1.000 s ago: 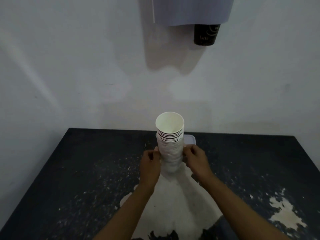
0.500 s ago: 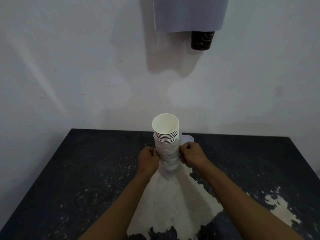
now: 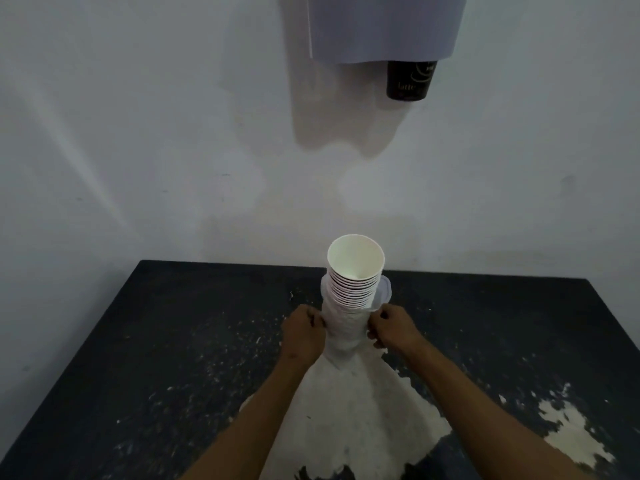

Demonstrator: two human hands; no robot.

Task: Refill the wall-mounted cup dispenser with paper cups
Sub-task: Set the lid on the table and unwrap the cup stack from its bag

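Observation:
A tall stack of white paper cups (image 3: pixel 355 271) stands upright on the table, its lower part inside a thin plastic sleeve (image 3: pixel 343 330). My left hand (image 3: pixel 303 332) grips the sleeve on the stack's left side. My right hand (image 3: pixel 393 329) grips it on the right side. Both hands sit below the bared rims of several top cups. High on the wall hangs the pale cup dispenser (image 3: pixel 384 27), with a black paper cup (image 3: pixel 410 79) poking out of its bottom right.
The dark table (image 3: pixel 173 341) has worn white patches, a large one (image 3: pixel 349 410) under the stack and a smaller one (image 3: pixel 568 434) at the right. A clear plastic lid or container (image 3: pixel 384 289) lies just behind the stack. White walls stand behind and to the left.
The view has tilted up slightly and the dispenser shows lower in the frame. My hands have pulled the plastic sleeve further down, baring more cup rims at the top.

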